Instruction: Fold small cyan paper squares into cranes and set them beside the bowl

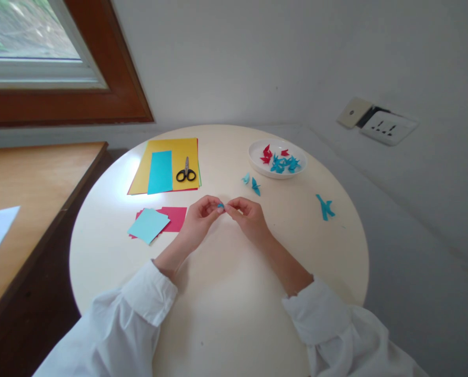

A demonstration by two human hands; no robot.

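My left hand (202,217) and my right hand (249,217) meet above the middle of the table, fingertips pinched together. Between them is a small piece of folded blue paper (220,206), mostly covered by the fingers; its exact shape is hidden. Both hands are closed on it. Just beyond my right hand lie a blue paper crane (256,186) and a pale blue paper crane (246,178). A white plate (257,166) farther back holds several small red and blue paper cranes (280,164).
Yellow paper sheets (139,173) lie at the back left, bearing a blue paper strip (160,172) and black-handled scissors (186,172). Pale blue squares (149,225) and pink squares (174,219) are near my left hand. Blue paper scraps (325,207) sit at the right. A wall borders the round table (226,314).
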